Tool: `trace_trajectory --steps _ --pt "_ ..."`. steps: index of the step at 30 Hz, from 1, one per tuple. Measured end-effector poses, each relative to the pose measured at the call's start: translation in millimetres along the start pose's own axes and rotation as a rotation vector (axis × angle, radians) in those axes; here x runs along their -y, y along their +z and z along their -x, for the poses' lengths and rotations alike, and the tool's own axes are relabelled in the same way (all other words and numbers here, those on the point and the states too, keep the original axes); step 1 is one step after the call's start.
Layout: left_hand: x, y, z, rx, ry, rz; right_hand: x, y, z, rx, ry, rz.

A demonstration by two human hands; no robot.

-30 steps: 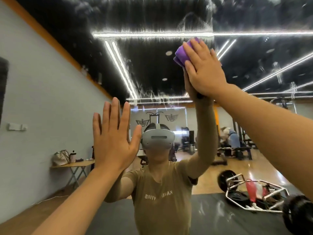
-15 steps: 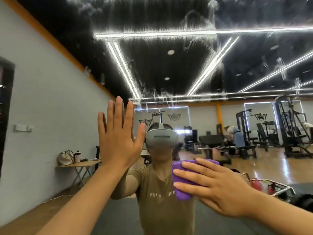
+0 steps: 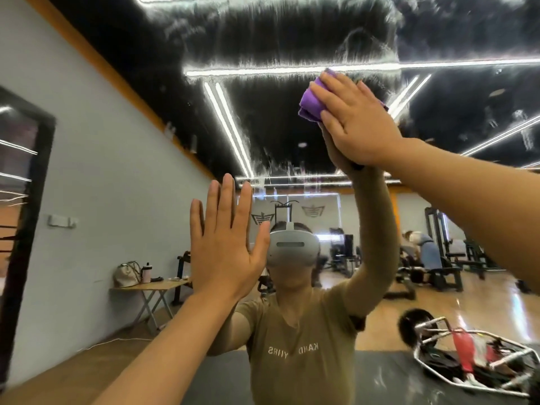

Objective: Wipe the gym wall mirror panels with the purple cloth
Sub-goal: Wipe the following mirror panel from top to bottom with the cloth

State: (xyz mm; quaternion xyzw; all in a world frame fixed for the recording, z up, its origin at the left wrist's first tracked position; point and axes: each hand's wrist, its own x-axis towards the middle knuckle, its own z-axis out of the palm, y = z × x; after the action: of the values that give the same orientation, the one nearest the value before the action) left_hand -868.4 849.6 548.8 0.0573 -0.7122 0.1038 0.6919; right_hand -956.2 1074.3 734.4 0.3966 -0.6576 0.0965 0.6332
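Pressing a folded purple cloth [image 3: 310,98] flat against the large glass wall mirror [image 3: 292,39], the right hand [image 3: 355,121] is reaching up high with its fingers straight and close together, so the cloth is lying between the palm and the glass and only its left edge and a small corner on the right are showing. The cloth is sitting just under a long white light strip that is reflecting in the mirror, in an area where the glass is carrying many whitish streaks and smears. The left hand [image 3: 223,244] is staying lower, open, with all fingers straight and a little spread, and its palm is facing the mirror at about head height; I cannot tell if it is really touching the glass. In the reflection a person in an olive short-sleeved T-shirt [image 3: 301,352] is wearing a grey headset [image 3: 292,248] and is meeting both hands with mirrored arms. Behind, the reflection is showing a small wooden folding table [image 3: 152,286] against the pale blue wall with a beige bag [image 3: 126,274] and a bottle standing on it, dark gym machines on a shiny wooden floor, and a silver hexagonal barbell frame [image 3: 473,363] lying on a dark mat at the lower right.
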Motion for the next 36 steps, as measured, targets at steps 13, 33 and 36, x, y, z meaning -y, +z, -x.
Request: trace_trajectory --steps 13,33,36 --pt "17 -12 1 0.072 0.052 0.159 103 44 265 0.296 -0.685 0.184" --pt "66 -15 22 0.045 0.123 0.107 62 22 -9 -0.027 0.026 -0.027" --pt "66 -13 22 0.043 0.128 0.114 88 31 49 0.021 -0.116 -0.024"
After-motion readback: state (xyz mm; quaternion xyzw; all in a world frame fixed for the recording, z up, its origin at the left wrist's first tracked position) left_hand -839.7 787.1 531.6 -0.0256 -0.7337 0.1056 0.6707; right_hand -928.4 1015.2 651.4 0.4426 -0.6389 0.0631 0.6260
